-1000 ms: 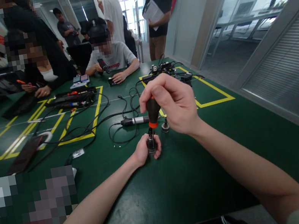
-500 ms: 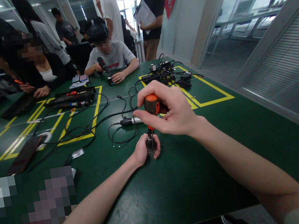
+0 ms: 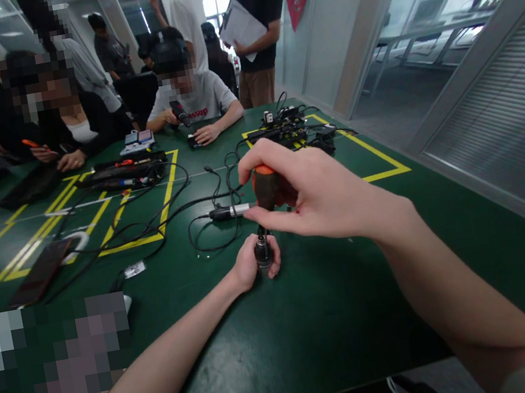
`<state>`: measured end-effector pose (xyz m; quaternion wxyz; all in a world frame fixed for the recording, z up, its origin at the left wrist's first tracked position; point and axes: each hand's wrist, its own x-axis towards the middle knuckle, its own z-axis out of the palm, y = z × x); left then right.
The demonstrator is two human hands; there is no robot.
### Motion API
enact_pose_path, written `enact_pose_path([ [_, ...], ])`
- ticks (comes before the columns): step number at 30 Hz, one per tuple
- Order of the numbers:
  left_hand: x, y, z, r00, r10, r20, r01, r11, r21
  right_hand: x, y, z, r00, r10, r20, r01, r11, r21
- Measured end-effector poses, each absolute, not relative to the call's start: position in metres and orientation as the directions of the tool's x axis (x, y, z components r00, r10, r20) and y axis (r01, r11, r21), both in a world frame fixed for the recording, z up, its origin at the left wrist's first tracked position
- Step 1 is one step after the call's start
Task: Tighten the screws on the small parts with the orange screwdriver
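Observation:
My right hand is closed round the orange and dark handle of a screwdriver, which stands upright with its shaft pointing down. Below it, my left hand grips a small dark cylindrical part with a metallic top close to the green table. The screwdriver's lower end meets the top of that part; the exact contact is too small to make out. Just behind the two hands lies a silver and black pen-like tool with a thin cable, partly hidden by my right hand.
Black cables run across the table on the left. A heap of adapters and cords lies at the back right, and a tool case at the back left. A phone lies left. People work across the table.
My right hand has turned at the wrist round the screwdriver handle, and its wrist has swung out to the right. My left hand keeps its grip in nearly the same place.

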<state>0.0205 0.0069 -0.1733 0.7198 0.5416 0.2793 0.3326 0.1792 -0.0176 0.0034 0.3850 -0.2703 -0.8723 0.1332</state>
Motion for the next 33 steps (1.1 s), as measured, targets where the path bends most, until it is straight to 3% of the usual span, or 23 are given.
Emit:
enact_pose_path([
  [4,0.0203,0.007,-0.1748,0.627,0.778,-0.037,-0.178,0.19,0.966,0.1797,-0.02,0.005,-0.562,0.625,0.542,0.426,0.78,-0.458],
  [15,0.0196,0.0077,-0.1786,0.625,0.78,-0.025,-0.18,0.176,0.968,0.182,-0.0228,0.006,-0.614,0.617,0.492,0.448,0.786,-0.427],
  [25,0.0205,0.0064,-0.1769,0.603,0.797,-0.021,-0.175,0.158,0.972,0.1825,-0.024,0.0096,-0.647,0.52,0.558,0.409,0.854,-0.321],
  [33,0.0205,0.0071,-0.174,0.623,0.782,-0.027,-0.169,0.168,0.971,0.1795,-0.0224,0.0072,-0.577,0.54,0.613,0.451,0.836,-0.312],
])
